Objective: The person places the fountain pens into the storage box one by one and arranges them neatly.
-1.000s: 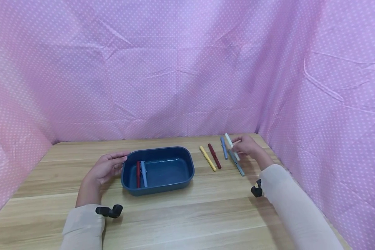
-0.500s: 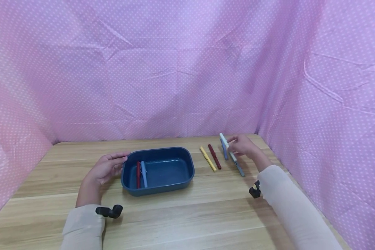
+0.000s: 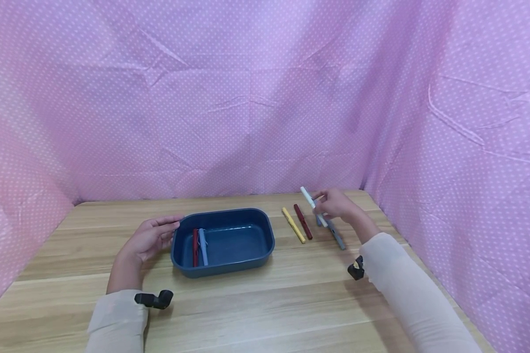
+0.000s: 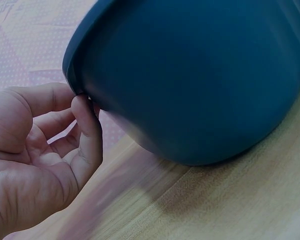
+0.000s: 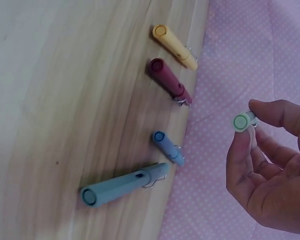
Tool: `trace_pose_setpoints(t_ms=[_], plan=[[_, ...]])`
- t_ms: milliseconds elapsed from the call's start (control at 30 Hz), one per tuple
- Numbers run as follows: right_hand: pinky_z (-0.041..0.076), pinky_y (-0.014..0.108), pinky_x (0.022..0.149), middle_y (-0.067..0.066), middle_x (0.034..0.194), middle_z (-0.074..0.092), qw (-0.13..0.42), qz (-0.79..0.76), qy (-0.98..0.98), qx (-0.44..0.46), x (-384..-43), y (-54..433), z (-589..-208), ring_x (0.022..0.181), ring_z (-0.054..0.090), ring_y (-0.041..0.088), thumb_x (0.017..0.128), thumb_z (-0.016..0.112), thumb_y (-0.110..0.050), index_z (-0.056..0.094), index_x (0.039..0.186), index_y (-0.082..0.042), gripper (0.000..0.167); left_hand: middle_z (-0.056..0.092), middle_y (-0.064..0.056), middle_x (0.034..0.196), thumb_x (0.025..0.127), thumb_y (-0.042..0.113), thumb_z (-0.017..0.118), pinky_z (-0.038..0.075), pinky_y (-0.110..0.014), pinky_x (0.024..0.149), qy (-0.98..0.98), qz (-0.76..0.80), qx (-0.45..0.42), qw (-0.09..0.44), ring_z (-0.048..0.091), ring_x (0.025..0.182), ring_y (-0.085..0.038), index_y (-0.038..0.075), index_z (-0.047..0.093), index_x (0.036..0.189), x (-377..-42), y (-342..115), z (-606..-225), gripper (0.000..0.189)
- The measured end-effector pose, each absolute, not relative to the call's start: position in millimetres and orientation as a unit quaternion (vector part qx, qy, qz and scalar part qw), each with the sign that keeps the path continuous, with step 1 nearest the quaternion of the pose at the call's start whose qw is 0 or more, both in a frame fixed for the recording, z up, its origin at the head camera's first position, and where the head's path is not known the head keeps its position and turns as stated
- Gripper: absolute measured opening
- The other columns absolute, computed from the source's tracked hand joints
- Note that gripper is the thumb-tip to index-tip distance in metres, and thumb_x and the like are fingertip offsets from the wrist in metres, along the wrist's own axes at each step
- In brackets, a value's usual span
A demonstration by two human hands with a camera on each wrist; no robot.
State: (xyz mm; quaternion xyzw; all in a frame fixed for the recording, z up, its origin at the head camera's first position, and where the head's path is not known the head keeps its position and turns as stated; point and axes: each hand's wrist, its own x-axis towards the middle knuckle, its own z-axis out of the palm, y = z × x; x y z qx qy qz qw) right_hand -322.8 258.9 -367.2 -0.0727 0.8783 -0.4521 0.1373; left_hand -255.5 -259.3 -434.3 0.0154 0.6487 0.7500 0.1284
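My right hand (image 3: 335, 205) pinches a white pen (image 3: 311, 202) between thumb and fingers, raised over the table. In the right wrist view its pale green-ringed end (image 5: 241, 122) points toward the camera. Below it lie a blue pen (image 5: 168, 148), partly hidden by the hand in the head view, and a grey-green pen (image 3: 336, 235). My left hand (image 3: 152, 238) pinches the rim of a dark blue box (image 3: 223, 268) at its left end; the left wrist view shows thumb and finger (image 4: 87, 125) at that rim. Inside the box, a red pen (image 3: 195, 247) and a light blue pen (image 3: 203, 247) lie side by side.
Between the box and my right hand, a yellow pen (image 3: 293, 225) and a dark red pen (image 3: 303, 221) lie on the wooden table (image 3: 247, 314). Pink dotted cloth (image 3: 247, 122) hangs behind the table and along its sides.
My right hand has moved left with the white pen, from above the grey-green pen to past the blue one. My left hand and the box stay in place.
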Motion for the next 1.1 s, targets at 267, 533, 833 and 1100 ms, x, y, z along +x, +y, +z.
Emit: trace_pose_setpoints(t_ms=[267,533,833,1100], plan=[[0.06,0.043,0.084,0.017,0.111,0.063,0.138,-0.451,0.877,-0.095,-318.2,247.4,-360.4,0.095,0.067,0.029,0.091,0.071,-0.001,0.054,0.138,0.005,0.05,0.074,0.004,0.114,0.104,0.009,0.061,0.058,-0.025,0.08,0.649,0.749,0.019,0.128,0.07,0.097,-0.008,0.006,0.068,0.133,-256.7,-260.1,-435.8,0.03],[0.06,0.044,0.082,0.021,0.112,0.064,0.143,-0.456,0.872,-0.103,-316.1,233.3,-358.0,0.096,0.068,0.033,0.091,0.07,0.002,0.056,0.136,0.003,0.047,0.074,0.005,0.115,0.104,0.01,0.061,0.058,-0.026,0.081,0.651,0.748,0.022,0.127,0.07,0.098,-0.008,0.008,0.069,0.132,-257.3,-260.0,-435.8,0.029],[0.061,0.039,0.076,0.017,0.108,0.066,0.148,-0.453,0.873,-0.109,-313.1,219.9,-355.5,0.092,0.068,0.028,0.091,0.07,0.002,0.058,0.135,0.002,0.046,0.075,0.006,0.114,0.103,0.012,0.062,0.057,-0.025,0.081,0.659,0.742,0.013,0.125,0.07,0.098,-0.008,0.009,0.07,0.131,-257.6,-257.8,-435.1,0.029],[0.061,0.046,0.08,0.014,0.104,0.065,0.143,-0.439,0.88,-0.112,-313.5,208.6,-359.7,0.088,0.068,0.025,0.088,0.075,0.001,0.061,0.131,0.0,0.045,0.075,0.006,0.114,0.104,0.012,0.062,0.057,-0.025,0.081,0.662,0.739,0.015,0.125,0.07,0.097,-0.008,0.01,0.07,0.131,-256.5,-257.1,-435.1,0.028]])
